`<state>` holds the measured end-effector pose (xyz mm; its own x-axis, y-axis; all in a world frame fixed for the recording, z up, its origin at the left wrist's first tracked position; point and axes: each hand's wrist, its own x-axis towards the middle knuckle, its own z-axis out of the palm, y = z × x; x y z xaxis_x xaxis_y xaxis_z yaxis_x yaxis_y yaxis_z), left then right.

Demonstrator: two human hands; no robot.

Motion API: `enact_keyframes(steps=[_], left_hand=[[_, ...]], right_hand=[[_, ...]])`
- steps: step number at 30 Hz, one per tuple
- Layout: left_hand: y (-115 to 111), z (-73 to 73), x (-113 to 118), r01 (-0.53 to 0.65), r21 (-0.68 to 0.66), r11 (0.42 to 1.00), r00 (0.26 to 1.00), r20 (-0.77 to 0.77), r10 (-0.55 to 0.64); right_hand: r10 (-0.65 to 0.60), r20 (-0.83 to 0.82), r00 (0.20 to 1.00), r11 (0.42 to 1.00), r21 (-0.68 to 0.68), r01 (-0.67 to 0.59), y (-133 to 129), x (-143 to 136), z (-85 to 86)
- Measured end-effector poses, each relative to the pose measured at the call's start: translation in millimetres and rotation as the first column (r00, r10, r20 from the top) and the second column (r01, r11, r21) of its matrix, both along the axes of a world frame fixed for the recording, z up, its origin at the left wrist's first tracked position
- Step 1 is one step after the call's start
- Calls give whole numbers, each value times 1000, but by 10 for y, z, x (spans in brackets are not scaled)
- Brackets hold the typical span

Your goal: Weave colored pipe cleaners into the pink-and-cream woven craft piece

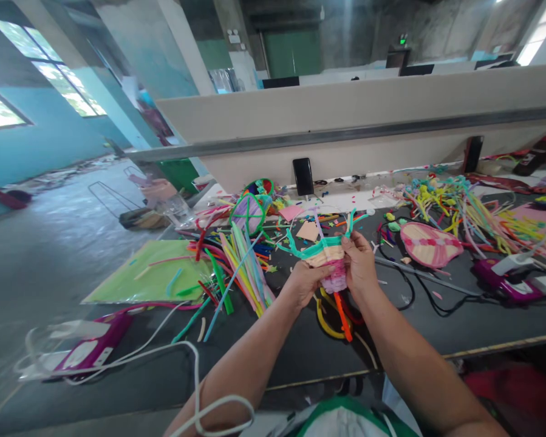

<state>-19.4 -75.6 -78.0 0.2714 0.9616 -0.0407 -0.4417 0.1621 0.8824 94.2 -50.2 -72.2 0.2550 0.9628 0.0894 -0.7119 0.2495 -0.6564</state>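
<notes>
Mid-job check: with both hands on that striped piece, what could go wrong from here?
The orange strip below the striped piece might catch on the yellow loop beside it. The loose teal strands at the piece's left could tangle in the nearby clutter. The white cable appears close to the left forearm, so an arm movement might snag it.

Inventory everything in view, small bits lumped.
table: 1, dark, foreground
partition: 1, white, behind table
windows: several, bright, upper corners
phone: 1, black, before partition
bottle: 1, dark, far right
fuzzy stems: many, mixed colours, across table
disc: 1, purple, behind stems
oval piece: 1, pink, right
sheet: 1, green, left
power strips: 2, purple, both sides
cables: several, white, black, both sides
craft piece: 1, multicoloured, centre
left hand: 1, holding craft piece
right hand: 1, likewise
</notes>
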Motion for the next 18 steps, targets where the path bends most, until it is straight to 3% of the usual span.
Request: enact_keyframes(steps=[5, 10, 18], left_hand=[[8, -14, 13, -43, 40, 998, 999, -27, 44], [6, 41, -32, -2, 70, 998, 1000, 11, 2], [140, 26, -199, -117, 84, 990, 991, 74, 111]], right_hand=[[-70, -10, 998, 997, 40, 70, 17, -12, -55], [-72, -7, 997, 997, 22, 73, 8, -5, -40], [-93, 5, 996, 996, 16, 92, 31, 10, -67]])
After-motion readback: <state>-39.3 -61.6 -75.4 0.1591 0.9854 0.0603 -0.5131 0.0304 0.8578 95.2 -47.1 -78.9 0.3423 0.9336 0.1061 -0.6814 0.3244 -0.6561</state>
